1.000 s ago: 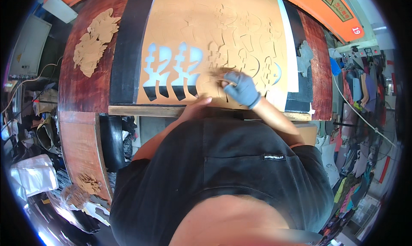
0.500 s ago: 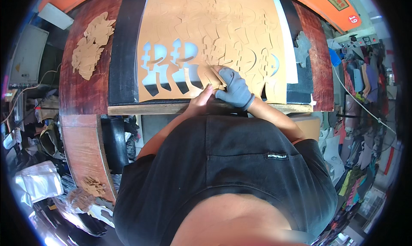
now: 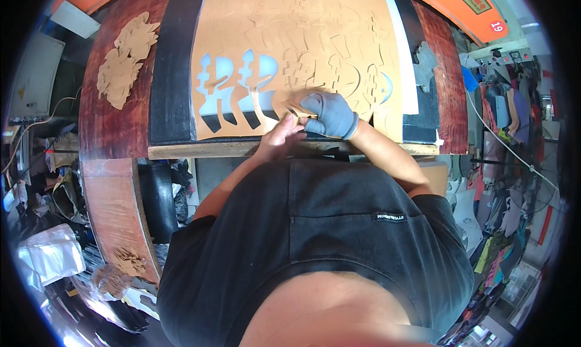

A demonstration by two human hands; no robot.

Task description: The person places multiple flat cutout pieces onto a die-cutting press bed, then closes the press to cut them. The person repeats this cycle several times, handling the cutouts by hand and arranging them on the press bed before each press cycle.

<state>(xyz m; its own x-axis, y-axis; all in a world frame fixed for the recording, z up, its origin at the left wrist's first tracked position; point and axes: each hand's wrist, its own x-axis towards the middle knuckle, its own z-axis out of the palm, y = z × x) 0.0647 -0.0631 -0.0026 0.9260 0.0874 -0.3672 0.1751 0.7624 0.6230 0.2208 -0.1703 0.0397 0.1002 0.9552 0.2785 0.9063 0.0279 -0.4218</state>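
A large tan leather sheet (image 3: 290,38) lies on the black mat of a wooden workbench (image 3: 115,135), with shaped pieces cut into it and several empty cut-out holes (image 3: 233,92) at its near left. My right hand (image 3: 330,114), in a grey glove, pinches a small tan cut piece (image 3: 299,111) at the sheet's near edge. My bare left hand (image 3: 281,135) meets it from below, fingertips touching the same piece. My black shirt hides the bench's front below the hands.
A pile of tan cut pieces (image 3: 124,59) rests on the bench's far left. A grey cut shape (image 3: 423,59) lies at the right of the sheet. White bags (image 3: 51,256) and scraps lie on the floor left; hanging material fills the right side.
My gloved right hand has closed on a cut piece at the sheet's near edge and drawn it toward me. My left hand has come up to touch it.
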